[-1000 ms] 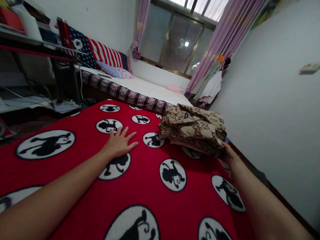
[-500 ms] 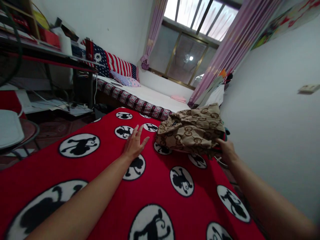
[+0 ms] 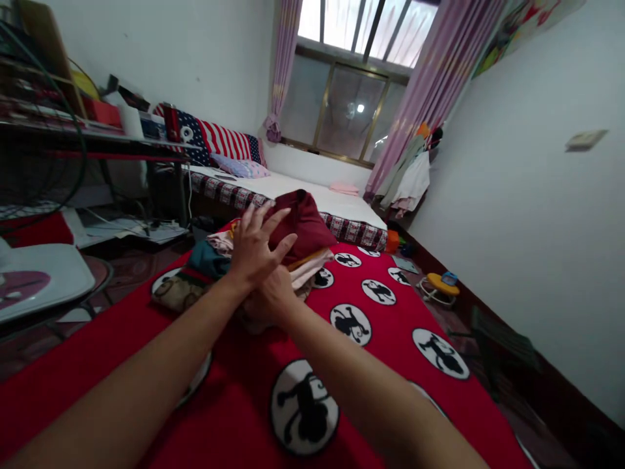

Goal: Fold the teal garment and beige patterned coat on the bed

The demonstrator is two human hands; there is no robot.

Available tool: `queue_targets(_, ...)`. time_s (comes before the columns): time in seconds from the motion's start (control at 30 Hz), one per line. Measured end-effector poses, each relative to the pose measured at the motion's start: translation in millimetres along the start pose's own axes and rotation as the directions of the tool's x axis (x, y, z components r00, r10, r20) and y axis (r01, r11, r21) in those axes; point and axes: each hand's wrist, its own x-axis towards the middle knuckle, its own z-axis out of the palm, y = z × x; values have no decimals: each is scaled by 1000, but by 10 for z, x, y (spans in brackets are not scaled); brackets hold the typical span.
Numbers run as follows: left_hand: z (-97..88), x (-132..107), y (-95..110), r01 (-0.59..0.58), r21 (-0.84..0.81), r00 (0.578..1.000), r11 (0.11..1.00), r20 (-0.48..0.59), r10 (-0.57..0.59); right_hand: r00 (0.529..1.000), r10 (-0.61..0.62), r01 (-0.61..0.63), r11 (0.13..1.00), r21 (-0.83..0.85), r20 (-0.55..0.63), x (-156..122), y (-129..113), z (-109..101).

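A pile of clothes lies on the red blanket (image 3: 312, 339) with white ovals and black monkey figures. On top is a dark red garment (image 3: 312, 225); pale pink cloth (image 3: 312, 267) and teal cloth (image 3: 209, 257) show beneath it. Tan cloth with a brown pattern (image 3: 180, 292) lies at the bottom left. My left hand (image 3: 258, 247) is open, its fingers spread over the near side of the pile against the dark red garment. Just below it, my right hand (image 3: 276, 293) is at the near edge of the pile. Its fingers are hidden behind my left wrist and the cloth.
Beyond the blanket stands a bed with a white sheet (image 3: 297, 189). To the left are a cluttered desk (image 3: 131, 144) and a white-seated chair (image 3: 43, 277). A yellow stool (image 3: 442, 284) stands by the right wall, and clothes (image 3: 410, 179) hang near the curtain.
My right hand has brought the tan patterned bundle left across the blanket to my left hand. Its dark red, teal and pink layers now show on top. The view has turned right.
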Motion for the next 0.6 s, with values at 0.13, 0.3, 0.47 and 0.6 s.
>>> queue_targets(0.13,195,-40,-377,106,140,914,985,377,-152,998,-21,30,989,145,-64,-413,-139,92)
queue_targets(0.3,298,-241,-336,-27,225,917,974,393,-65,851,386,-126,809,574,-356,-1006,183,239)
queue_targets(0.47,153,-387,-172,-156,263,854,952,520,-4,509,860,-434,270,859,-13,-1253,469,451)
queue_targets(0.6,15,-527,-100,-245,272,766,931,642,13,620,763,-392,99,915,184,-1202,404,479)
